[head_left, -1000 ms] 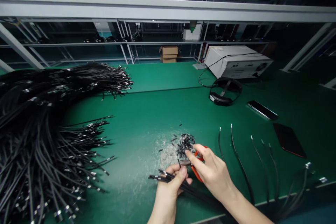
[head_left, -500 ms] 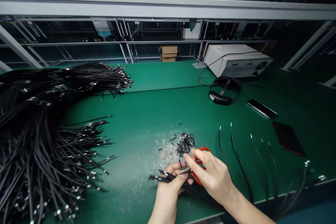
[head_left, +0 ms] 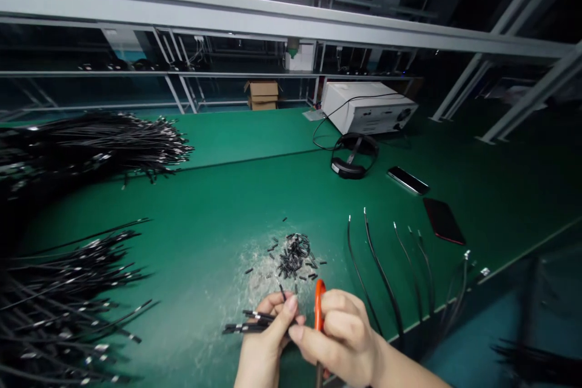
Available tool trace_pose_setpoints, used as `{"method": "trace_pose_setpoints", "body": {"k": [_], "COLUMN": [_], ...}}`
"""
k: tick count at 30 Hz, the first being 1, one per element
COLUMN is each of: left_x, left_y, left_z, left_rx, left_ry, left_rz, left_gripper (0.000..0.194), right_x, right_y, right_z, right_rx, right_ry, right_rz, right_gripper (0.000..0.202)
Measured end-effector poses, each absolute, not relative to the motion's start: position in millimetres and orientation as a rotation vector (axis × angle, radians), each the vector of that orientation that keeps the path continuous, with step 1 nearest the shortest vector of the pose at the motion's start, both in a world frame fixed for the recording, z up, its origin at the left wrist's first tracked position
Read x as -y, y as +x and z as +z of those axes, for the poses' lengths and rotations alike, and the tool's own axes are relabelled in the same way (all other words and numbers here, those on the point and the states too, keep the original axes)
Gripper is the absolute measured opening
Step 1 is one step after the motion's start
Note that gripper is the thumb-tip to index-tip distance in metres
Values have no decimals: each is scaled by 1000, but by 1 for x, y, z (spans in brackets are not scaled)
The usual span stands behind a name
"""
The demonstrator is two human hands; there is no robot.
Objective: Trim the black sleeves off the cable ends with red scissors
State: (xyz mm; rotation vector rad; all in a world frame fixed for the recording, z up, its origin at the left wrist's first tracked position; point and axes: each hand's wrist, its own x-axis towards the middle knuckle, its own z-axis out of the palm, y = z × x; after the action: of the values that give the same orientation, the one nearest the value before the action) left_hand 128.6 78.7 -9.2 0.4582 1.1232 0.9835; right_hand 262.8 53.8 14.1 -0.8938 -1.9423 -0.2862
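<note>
My left hand (head_left: 266, 342) is closed around several thin black cables (head_left: 240, 328), whose ends stick out to the left. One cable end (head_left: 282, 292) points up between its thumb and fingers. Close on the right, my right hand (head_left: 348, 339) grips a pair of scissors (head_left: 319, 306) by an orange handle. Their blades point down toward the bottom edge, away from the cable ends. The right thumb and fingertip come up to the left hand; whether they pinch a cable there I cannot tell. Beyond both hands lies a pile of short black cut pieces (head_left: 294, 256) among pale scraps.
Large bundles of black cables (head_left: 82, 279) cover the left of the green table (head_left: 218, 194). Several single cables (head_left: 379, 267) lie at right. Farther back are a phone (head_left: 408, 180), a dark red-edged slab (head_left: 444, 220), a black headset (head_left: 354, 156) and a white box-shaped device (head_left: 368, 108).
The scissors have swung from pointing at the cables to pointing down. One cable end now stands up in my left hand. The view has turned right, so everything sits farther left.
</note>
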Motion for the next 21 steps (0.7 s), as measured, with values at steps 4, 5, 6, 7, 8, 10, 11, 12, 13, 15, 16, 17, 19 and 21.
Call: {"method": "trace_pose_setpoints", "body": {"k": [4,5,6,7,8,10,11,12,13,15,16,17,19,21], "left_x": [-80,-80,-80,-79,-79,-79,-79,-79,-79,-79,-78,-78,-76,-74], "left_y": [130,129,129,129,129,129,129,129,129,128,128,128,127,126], "left_z": [-13,-14,-14,-14,-15,-15,-15,-16,-16,-15,-15,-14,-13,-11], "left_rx": [-1122,-1120,-1119,-1119,-1122,-1134,-1138,-1139,-1135,-1108,-1091,-1079,-1081,-1112], "left_ry": [478,478,477,477,477,474,469,465,463,478,495,515,546,554], "left_rz": [982,984,986,986,985,980,980,981,982,989,994,997,1009,1020], "left_gripper": [34,34,33,33,33,33,33,33,33,32,32,31,30,30], "right_x": [-55,-55,-55,-55,-54,-53,-53,-53,-53,-55,-57,-60,-65,-70], "right_y": [263,263,263,264,264,264,264,263,263,262,262,262,263,266], "right_z": [16,16,16,16,16,15,14,13,11,10,11,12,15,20], "right_rx": [1922,1921,1922,1925,1930,1942,1944,1943,1937,1921,1900,1861,1716,1526], "right_ry": [-883,-875,-871,-871,-875,-879,-877,-879,-894,-985,-1065,-1157,-1318,-1379], "right_rz": [-310,-310,-307,-302,-296,-288,-287,-286,-281,-207,-113,29,430,861], "right_gripper": [18,18,18,18,18,17,17,18,18,21,22,22,22,25]}}
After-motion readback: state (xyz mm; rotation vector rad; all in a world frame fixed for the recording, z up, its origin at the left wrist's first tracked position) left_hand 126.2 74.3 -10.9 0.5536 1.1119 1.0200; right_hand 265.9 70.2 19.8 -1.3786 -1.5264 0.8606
